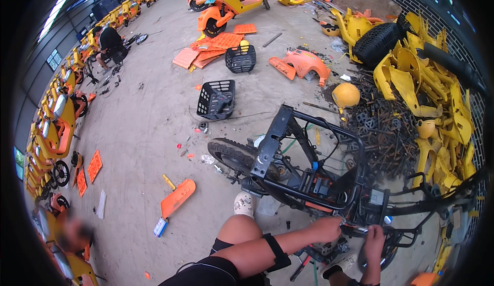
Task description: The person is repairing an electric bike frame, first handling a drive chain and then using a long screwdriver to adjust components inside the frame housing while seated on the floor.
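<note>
The black frame of a stripped scooter (309, 183) stands in front of me, its wheel with a knobbly tyre (231, 155) pointing left. Low on the frame, my left hand (325, 229) is closed, fingers curled at the frame's side. Close to its right, my right hand (374, 242) is closed too, with its fingertips at the end of a slim silver metal tool (356, 228). That tool spans the gap between both hands; its exact kind is too small to make out. What the left fingers hold is hidden.
Beside the frame lie a heap of dark metal parts (381, 137) and yellow body panels (453, 116). Black baskets (216, 99), an orange panel (178, 197) and a spray can (160, 227) lie on the floor. Parked scooters (59, 119) line the left; a person (109, 41) crouches there.
</note>
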The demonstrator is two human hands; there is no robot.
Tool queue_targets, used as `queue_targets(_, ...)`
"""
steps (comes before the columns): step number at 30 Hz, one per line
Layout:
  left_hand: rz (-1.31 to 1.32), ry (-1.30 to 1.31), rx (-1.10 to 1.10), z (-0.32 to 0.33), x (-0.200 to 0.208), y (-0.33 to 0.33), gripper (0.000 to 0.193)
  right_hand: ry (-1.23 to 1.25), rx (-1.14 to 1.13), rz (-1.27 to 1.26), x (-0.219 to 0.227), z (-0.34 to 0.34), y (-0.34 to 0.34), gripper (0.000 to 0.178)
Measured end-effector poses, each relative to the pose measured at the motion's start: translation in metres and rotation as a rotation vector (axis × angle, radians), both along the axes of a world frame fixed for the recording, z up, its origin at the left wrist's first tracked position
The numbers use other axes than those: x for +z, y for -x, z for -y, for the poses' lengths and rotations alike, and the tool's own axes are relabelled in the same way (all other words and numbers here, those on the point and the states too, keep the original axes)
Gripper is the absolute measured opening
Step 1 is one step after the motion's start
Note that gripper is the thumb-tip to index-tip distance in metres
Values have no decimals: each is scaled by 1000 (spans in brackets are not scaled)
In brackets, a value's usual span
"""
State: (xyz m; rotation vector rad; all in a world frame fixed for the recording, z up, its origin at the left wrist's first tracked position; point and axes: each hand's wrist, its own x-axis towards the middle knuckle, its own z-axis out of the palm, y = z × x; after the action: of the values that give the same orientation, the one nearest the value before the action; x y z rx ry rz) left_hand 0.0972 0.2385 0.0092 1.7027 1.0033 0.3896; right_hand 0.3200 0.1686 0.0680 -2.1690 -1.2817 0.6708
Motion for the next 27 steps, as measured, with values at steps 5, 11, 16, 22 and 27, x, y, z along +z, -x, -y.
queue_targets(5, -109, 63, -138, 14, 36, 14, 28, -416, -60, -155, -29, 52, 41, 18)
queue_targets(11, -260, 91, -245, 49, 13, 18, 29, -427, -146, -184, -4, 42, 46, 27)
queue_targets(16, -296, 71, -257, 77, 7, 14, 30, -274, -147, -482, 0, 49, 47, 31)
queue_targets(22, -21, 167, 112, 69, 18, -4, 23, -276, -216, -866, 21, 46, 74, 29)
queue_targets(27, 576, 557, 525, 61, 2, -16, 24, -168, -367, -1085, 6, 45, 59, 29)
